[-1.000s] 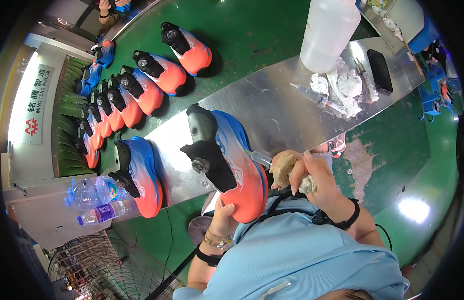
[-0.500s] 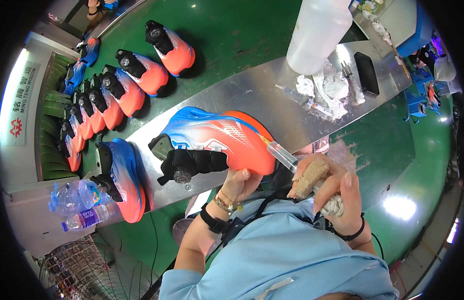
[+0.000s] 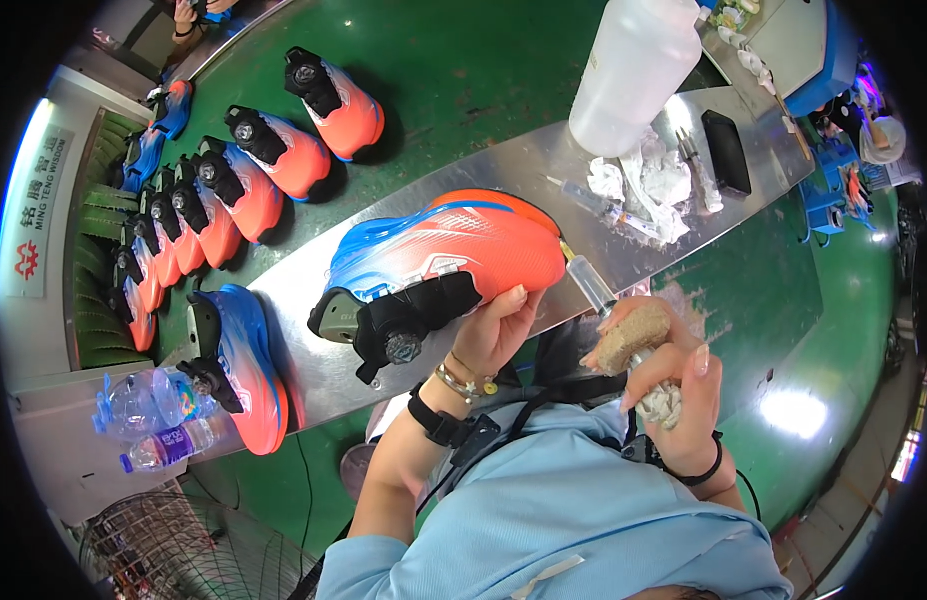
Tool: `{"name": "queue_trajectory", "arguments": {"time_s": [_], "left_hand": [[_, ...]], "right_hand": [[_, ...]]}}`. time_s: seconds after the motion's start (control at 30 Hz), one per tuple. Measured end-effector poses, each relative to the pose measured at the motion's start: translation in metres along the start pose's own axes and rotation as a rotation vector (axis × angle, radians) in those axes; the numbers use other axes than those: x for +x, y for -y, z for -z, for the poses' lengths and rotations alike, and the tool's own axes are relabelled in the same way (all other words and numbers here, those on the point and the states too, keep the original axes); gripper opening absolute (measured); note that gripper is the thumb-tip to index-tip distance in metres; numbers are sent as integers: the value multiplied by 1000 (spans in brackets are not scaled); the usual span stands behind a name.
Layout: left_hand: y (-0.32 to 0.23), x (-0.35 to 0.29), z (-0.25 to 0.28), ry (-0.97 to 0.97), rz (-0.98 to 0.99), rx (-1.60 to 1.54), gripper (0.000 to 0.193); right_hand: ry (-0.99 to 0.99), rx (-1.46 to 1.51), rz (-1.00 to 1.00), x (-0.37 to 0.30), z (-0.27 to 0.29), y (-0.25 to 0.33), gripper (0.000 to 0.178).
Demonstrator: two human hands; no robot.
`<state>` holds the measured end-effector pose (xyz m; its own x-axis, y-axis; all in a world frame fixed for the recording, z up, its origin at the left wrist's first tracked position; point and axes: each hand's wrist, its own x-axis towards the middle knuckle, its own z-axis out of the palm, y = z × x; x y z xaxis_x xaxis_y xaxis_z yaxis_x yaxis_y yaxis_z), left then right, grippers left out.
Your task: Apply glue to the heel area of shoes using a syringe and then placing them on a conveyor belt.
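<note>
My left hand (image 3: 500,330) grips an orange-and-blue sports shoe (image 3: 509,250) by its toe end, thumb on the orange upper. The shoe lies tilted over the metal bench, its sole edge turned away from me and its black collar with a round dial toward the left. In my right hand (image 3: 692,375) is a syringe (image 3: 591,283), pointed at the shoe's toe. Its yellowish tip is at the toe's sole edge; whether it touches I cannot tell. Around the syringe, between my fingers, sit a rough tan block (image 3: 634,338) and a whitish wad (image 3: 661,404).
Another shoe (image 3: 246,370) stands on the bench's left end, beside plastic bottles (image 3: 179,443). Several matching shoes (image 3: 274,155) line the green surface beyond. At the right are a large white bottle (image 3: 634,80), crumpled tissue (image 3: 664,185), a second syringe (image 3: 594,203) and a black case (image 3: 726,152).
The held shoe has shifted right and turned slightly, my left hand moving with it. The syringe tip has gone from the sole edge along the shoe's side round to the toe.
</note>
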<state>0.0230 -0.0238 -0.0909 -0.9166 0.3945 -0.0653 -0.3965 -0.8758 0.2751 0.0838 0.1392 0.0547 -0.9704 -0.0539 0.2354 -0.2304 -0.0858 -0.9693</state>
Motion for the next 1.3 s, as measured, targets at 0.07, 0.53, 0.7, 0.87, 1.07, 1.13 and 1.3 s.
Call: {"name": "queue_trajectory", "arguments": {"time_s": [0.07,0.53,0.7,0.87,1.07,1.13,1.3], "left_hand": [[1,4,-4,-13,-25,-6,43],[-13,24,-68,-423,-31,-18,28],[-16,29,-72,-494,10,-16,27],[-14,35,-76,-509,-17,-8,28],[-13,35,-79,-521,-57,-6,28],[-14,28,-76,-454,-74,-4,28],[-20,-13,-61,-412,-21,-1,56]], "right_hand": [[-6,-34,9,0,-3,-1,60],[4,-114,167,9,-13,-23,48],[-17,-64,199,8,-14,-35,42],[-58,-61,227,8,-10,-47,39],[-72,-41,287,7,-2,-51,35],[-90,-46,325,9,3,-50,34],[-108,-126,247,20,13,-50,31]]}}
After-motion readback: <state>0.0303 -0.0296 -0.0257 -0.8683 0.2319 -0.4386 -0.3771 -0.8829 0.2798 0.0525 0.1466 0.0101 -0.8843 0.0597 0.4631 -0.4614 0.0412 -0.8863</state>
